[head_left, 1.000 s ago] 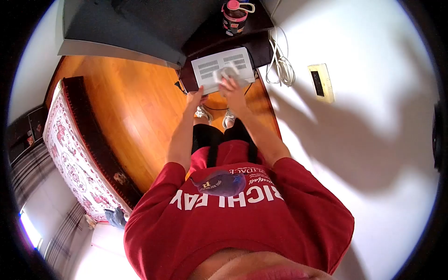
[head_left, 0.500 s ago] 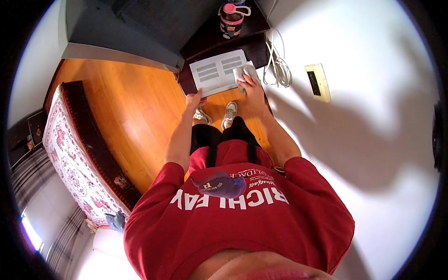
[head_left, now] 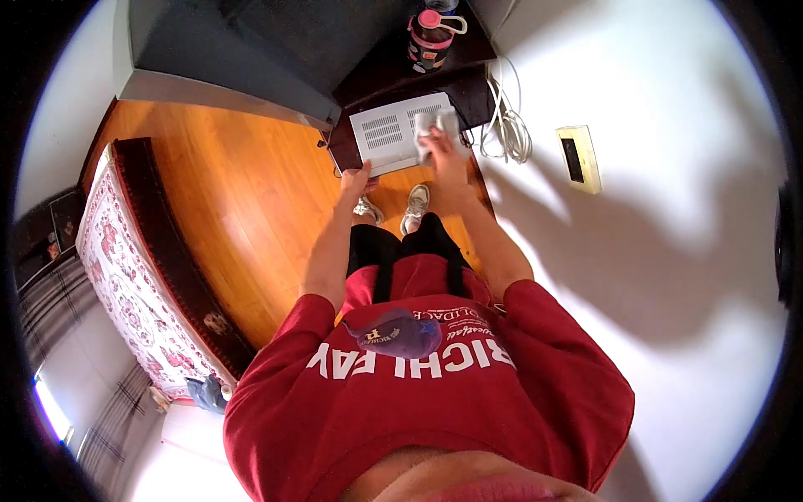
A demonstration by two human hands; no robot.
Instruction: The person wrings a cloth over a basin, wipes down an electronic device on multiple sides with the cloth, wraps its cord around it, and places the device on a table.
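A flat white metal box with slotted vents [head_left: 385,135] lies at the front of a dark wooden stand [head_left: 345,149]. My left hand [head_left: 358,179] grips its near left corner, with the thumb on the top edge and the fingers partly out of sight below. In my right hand [head_left: 447,157] is a crumpled pale grey cloth [head_left: 425,138], pressed against the right part of the box's top. The cloth and my fingers hide some of the right-hand vents.
Behind the box stands a dark bottle with a pink lid [head_left: 430,42]. Coiled white cable [head_left: 514,138] hangs by the wall, near a cream wall panel [head_left: 579,159]. A large dark screen-like panel [head_left: 251,58] rises at upper left. A bed with a patterned cover [head_left: 134,284] is at left.
My right hand has shifted the cloth slightly leftward across the box's top, covering more of the right vents. My left hand keeps its hold on the corner. The whole view has shifted a little.
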